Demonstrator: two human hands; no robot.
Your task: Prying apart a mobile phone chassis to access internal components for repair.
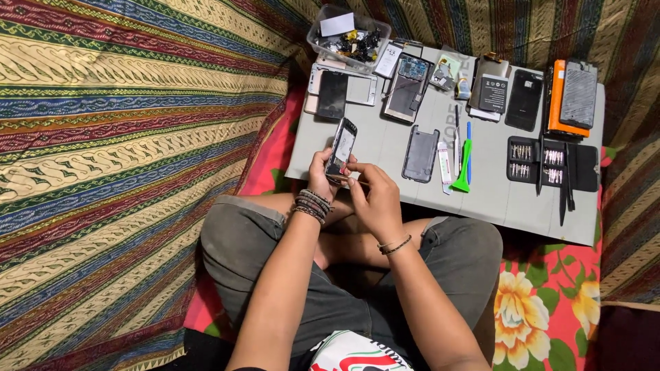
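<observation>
2 hands on a phone
The left hand [322, 173] gripped the phone [341, 147] tight; the right hand [375, 199] pinched its bottom edge

A single head-worn camera looks steeply down from above the seated person. It faces forward over the lap toward the grey desk [481, 199], fairly near.

Mostly glass, plastic and cloth here

The phone [340, 147] in the left hand [320, 176] has a glossy glass face catching glare; the grey surface [495, 196] looks like matt, smooth board. The parts tub [348, 36] is clear plastic, the pry tool [463, 169] shiny green plastic, and the striped blanket [124, 137] is woven cloth.
</observation>
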